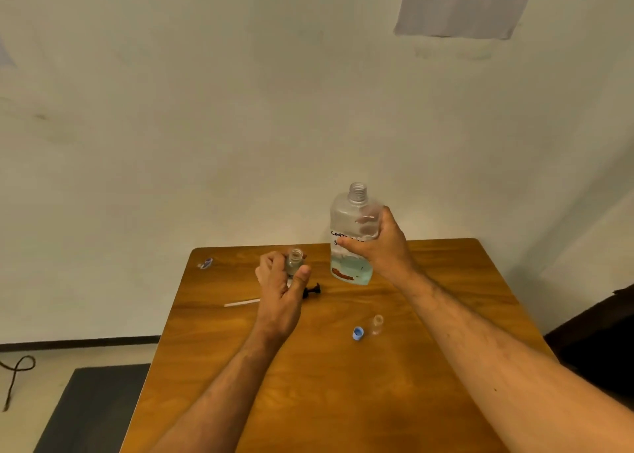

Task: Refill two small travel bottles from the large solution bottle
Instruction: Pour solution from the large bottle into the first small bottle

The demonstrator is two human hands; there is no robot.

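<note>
A: Large solution bottle (pixel 353 236), uncapped, clear, pale blue liquid low in the base, handwritten black lettering, red print near the bottom. Gripped around the middle by the right hand (pixel 377 246), upright, near the wooden table (pixel 343 384)'s far edge.

B: And on the left?

A: Small travel bottle (pixel 295 262), open-necked, pinched in the left hand (pixel 279 281), just beside the big one.

B: Nearer in?

A: Second travel bottle (pixel 377 324) standing uncapped, blue cap (pixel 357 333) just beside it. Black pump top (pixel 313 290) and white straw (pixel 242 303) by the left hand. Bare tabletop nearer the camera, wall right behind.
</note>
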